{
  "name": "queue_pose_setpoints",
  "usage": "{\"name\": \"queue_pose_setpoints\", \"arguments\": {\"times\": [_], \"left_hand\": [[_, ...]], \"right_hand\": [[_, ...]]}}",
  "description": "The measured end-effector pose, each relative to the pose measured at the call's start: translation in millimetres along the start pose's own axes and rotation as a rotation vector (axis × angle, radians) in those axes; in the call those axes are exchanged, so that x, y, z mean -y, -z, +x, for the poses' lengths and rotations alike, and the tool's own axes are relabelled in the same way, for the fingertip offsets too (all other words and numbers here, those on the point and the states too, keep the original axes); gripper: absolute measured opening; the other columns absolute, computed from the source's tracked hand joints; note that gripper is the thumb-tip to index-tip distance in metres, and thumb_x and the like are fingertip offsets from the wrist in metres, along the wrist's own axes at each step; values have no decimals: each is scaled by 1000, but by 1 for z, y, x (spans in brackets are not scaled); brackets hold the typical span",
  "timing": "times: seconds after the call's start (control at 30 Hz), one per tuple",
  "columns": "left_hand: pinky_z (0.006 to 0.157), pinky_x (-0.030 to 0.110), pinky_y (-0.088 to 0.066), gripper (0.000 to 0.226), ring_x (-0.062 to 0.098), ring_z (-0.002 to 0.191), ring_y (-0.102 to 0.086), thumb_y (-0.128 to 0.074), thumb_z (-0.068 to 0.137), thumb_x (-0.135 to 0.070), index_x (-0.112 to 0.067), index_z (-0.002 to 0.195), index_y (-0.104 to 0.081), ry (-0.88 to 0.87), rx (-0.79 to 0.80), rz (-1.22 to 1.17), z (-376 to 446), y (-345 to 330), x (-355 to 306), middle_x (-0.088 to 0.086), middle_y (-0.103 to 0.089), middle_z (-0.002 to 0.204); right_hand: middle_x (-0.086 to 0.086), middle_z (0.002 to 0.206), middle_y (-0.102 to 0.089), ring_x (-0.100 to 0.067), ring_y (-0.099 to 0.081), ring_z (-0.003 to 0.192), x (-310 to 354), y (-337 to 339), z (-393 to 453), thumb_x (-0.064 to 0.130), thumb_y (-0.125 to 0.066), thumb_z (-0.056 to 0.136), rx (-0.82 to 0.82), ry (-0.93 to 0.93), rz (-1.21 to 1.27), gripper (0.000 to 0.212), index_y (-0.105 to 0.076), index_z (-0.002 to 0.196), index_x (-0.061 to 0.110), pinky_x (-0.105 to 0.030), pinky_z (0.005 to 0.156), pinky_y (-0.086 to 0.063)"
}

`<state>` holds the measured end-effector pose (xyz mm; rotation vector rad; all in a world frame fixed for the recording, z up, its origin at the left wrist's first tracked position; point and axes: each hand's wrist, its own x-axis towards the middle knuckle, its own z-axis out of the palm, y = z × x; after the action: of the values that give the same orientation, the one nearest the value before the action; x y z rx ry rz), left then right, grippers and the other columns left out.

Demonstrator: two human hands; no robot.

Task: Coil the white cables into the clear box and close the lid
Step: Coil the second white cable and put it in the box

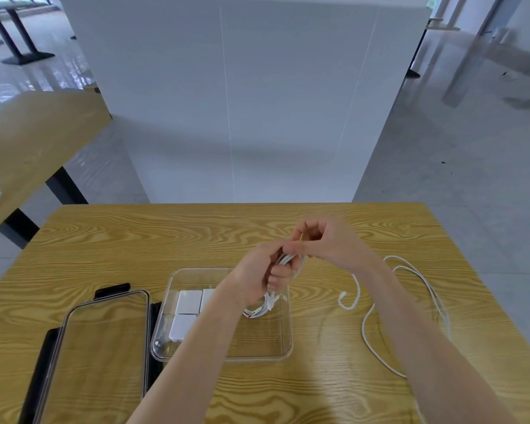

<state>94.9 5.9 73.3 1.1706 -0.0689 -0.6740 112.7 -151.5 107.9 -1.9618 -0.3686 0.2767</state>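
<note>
Both hands hold 1 bundled white cable [283, 264] above the clear box [283, 351]: the left hand [259, 275] has a closed grip on it, and the right hand [325, 241] pinches its top. The bundle hangs almost vertical, its lower loops reaching into the box. A second white cable [410, 289] lies loose on the desk [135, 240] to the right, running mostly near to far, and the lid [74, 332] rests left of the box.

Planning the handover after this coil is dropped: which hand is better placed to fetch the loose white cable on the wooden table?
The right hand. The loose white cable lies on the wooden table right of the clear plastic box, under the right forearm. The left hand grips the white coiled cable.
</note>
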Motion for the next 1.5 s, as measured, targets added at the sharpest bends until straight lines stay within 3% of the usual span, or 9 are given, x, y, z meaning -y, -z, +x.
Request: {"name": "queue_pose_setpoints", "arguments": {"times": [0.1,0.2,0.4,0.5,0.77,0.87,1.07,1.3,1.5], "left_hand": [[30,16,-27,48,5,30,-27,-33,91,-23,-9,55,-60,-25,143,-456,-2,17,-2,-9,-30,37],[50,25,-40,33,16,48,-39,-37,96,-15,4,82,-61,-78,403,-840,-5,28,-9,1,-37,55],[47,22,-46,35,13,42,-47,-31,100,-22,-7,75,-51,-346,-101,-1088,8,33,-12,1,-46,52],[62,20,-39,37,8,43,-47,-25,102,-24,-11,76,-48,-356,-256,-924,14,31,-12,-5,-46,51],[59,22,-36,33,10,55,-44,-30,101,-24,-14,79,-52,-321,-516,8,19,20,16,-7,-50,55],[50,18,-34,34,5,51,-41,-32,101,-20,-15,72,-50,-288,-448,415,13,11,24,-9,-48,58],[51,17,-33,39,5,41,-37,-34,100,-22,-7,68,-50,-100,-204,606,0,7,29,-2,-44,49],[39,19,-18,55,6,35,-21,-29,94,-38,-15,48,-47,55,19,-2,-9,16,24,-10,-27,35],[31,16,-19,38,8,36,-12,-52,79,-29,-16,44,-48,-79,98,-541,-11,16,15,-11,-21,34]], "right_hand": [[5,44,-47,-11,-32,40,-16,4,-3,29,-62,86,15,-67,81,20,-69,74,15,-22,43,-26],[1,44,-41,-12,-28,37,-34,0,-7,31,-50,94,9,-188,130,27,-70,86,14,-22,39,-26],[5,58,-47,-3,-40,41,-37,-37,-18,38,-32,99,71,-259,-84,33,-57,107,17,-18,43,-37],[5,75,-53,-8,-53,64,-26,-59,-22,36,-29,100,229,-203,-406,29,-48,109,16,-32,67,-50],[-9,73,-53,-23,-48,64,6,-68,-17,6,-40,94,287,-100,-827,14,-53,94,2,-29,50,-33],[-10,78,-61,-20,-49,65,17,-52,-13,13,-45,93,251,-99,-797,22,-64,92,1,-28,55,-35],[14,55,-54,-2,-45,52,33,-5,-10,21,-71,76,237,-133,-647,7,-74,78,16,-15,50,-34],[16,77,-64,3,-55,70,19,23,-3,27,-68,82,6,-27,-536,13,-74,92,23,-8,62,-39],[10,77,-68,3,-58,64,-16,-4,-5,19,-54,92,-156,-29,-214,17,-66,103,24,-13,63,-47]]}}
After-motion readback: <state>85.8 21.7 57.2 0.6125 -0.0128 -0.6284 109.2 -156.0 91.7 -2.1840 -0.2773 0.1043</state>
